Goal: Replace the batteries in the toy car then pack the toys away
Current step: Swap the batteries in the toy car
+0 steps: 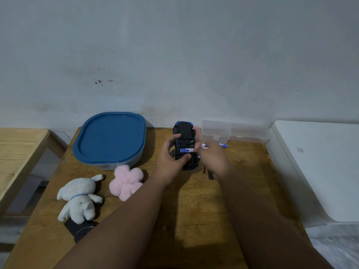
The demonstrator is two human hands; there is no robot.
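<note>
Battery (186, 150) fitting underway, frame centre: left hand (171, 162) grips upturned car (184, 144); right hand (212, 158) apparently pinches battery, needing firm seating.

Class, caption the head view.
Two hands seat a battery in the upturned toy car.
</note>
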